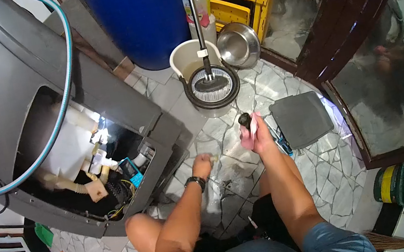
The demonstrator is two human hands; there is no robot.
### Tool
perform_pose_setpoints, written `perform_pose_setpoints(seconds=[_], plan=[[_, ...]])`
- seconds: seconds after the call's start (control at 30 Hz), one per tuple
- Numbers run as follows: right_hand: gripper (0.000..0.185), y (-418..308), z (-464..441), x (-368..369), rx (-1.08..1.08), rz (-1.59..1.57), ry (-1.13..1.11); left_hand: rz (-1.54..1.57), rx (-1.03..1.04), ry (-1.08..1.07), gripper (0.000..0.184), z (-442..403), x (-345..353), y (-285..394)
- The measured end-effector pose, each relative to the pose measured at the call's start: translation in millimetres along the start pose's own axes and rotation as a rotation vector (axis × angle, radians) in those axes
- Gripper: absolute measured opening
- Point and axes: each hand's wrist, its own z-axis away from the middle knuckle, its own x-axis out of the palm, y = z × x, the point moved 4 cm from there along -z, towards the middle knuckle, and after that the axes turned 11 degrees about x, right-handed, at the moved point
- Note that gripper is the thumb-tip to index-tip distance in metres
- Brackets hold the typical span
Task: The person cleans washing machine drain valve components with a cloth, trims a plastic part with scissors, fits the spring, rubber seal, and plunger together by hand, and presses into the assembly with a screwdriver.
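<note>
My right hand [264,139] is closed round a pink cloth [248,141] and a small dark, rounded piece [245,119] whose kind I cannot make out. Low over the tiled floor, my left hand [201,167] has its fingers curled in; a small pale bit shows at the fingertips, too small to name. On my left stands a large grey machine [115,95] with its lower side opened. White and beige pipes [98,163] and a lit lamp show inside it. A blue-and-black meter-like device [131,173] sits at the opening's edge.
Ahead stand a whitish bucket [176,57], a spin-mop bucket with a mop [212,89], a steel bowl [239,46] and a blue drum [142,17]. A grey lid-like panel [302,120] lies right of my right hand. A light-blue hose [59,129] loops over the machine.
</note>
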Motion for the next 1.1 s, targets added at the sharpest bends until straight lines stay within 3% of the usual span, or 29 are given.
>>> perform_pose_setpoints(seconds=[0.03, 0.1, 0.17, 0.2, 0.27, 0.33, 0.43, 0.5, 0.57, 0.63, 0.67, 0.77, 0.8, 0.87, 1.03, 1.1], plan=[[0.03, -3.7, 7.1, -8.8, -0.034, -0.008, 0.199, -0.224, 0.12, 0.082, 0.029, -8.7, 18.8, -36.0], [0.023, 1.0, 12.3, -31.1, -0.049, 0.05, 0.315, -0.168, 0.15, 0.099, 0.028, -18.0, 55.0, -93.9], [0.024, 15.9, 13.5, -60.0, -0.004, 0.092, 0.408, -0.236, 0.063, 0.067, 0.024, -9.4, 68.1, -91.6], [0.025, 24.2, 19.3, -60.9, 0.024, 0.091, 0.423, -0.23, 0.063, 0.061, 0.024, -11.7, 75.0, -97.9], [0.026, 40.7, 27.5, -68.8, 0.062, 0.097, 0.441, 0.256, -0.276, -0.011, 0.023, -12.6, 92.5, -127.7], [0.029, 49.5, 27.0, -67.7, 0.076, 0.033, 0.235, 0.238, -0.251, 0.016, 0.023, -22.1, 98.0, -140.3], [0.031, 53.6, 37.4, -63.7, 0.06, 0.018, 0.322, 0.215, -0.162, 0.043, 0.036, -18.9, 92.3, -140.8], [0.034, 50.7, 41.4, -60.4, 0.032, 0.022, 0.291, -0.381, -0.077, -0.038, 0.048, -13.4, 72.5, -119.2], [0.037, 46.6, 39.2, -57.9, 0.038, -0.002, 0.229, -0.487, -0.112, -0.054, 0.058, -7.3, 59.9, -97.0], [0.04, 40.8, 46.4, -36.3, 0.023, -0.015, 0.236, -0.608, 0.251, 0.019, 0.056, -10.3, 52.2, -63.2], [0.041, 40.8, 47.0, -28.5, 0.018, -0.024, 0.2, -0.398, 0.25, 0.06, 0.045, -2.1, 43.6, -8.3], [0.044, 40.7, 45.5, -0.9, -0.001, -0.004, 0.137, 0.223, 0.475, 0.075, 0.034, 19.3, 24.3, 124.8], [0.047, 39.9, 45.6, 7.4, -0.014, 0.034, 0.133, 0.208, 0.486, 0.08, 0.034, 34.0, 15.7, 161.3], [0.047, 39.1, 42.4, 23.1, -0.009, 0.023, 0.062, -0.332, 0.969, -0.039, 0.03, 65.1, 11.8, 228.6], [0.042, 46.4, 35.7, 66.4, 0.036, 0.023, -0.097, -0.293, 0.889, 0.048, 0.032, 71.8, -15.1, 241.6], [0.042, 48.8, 40.1, 80.0, 0.054, 0.038, -0.119, -0.21, 0.656, 0.12, 0.038, 71.1, -30.6, 235.8]])
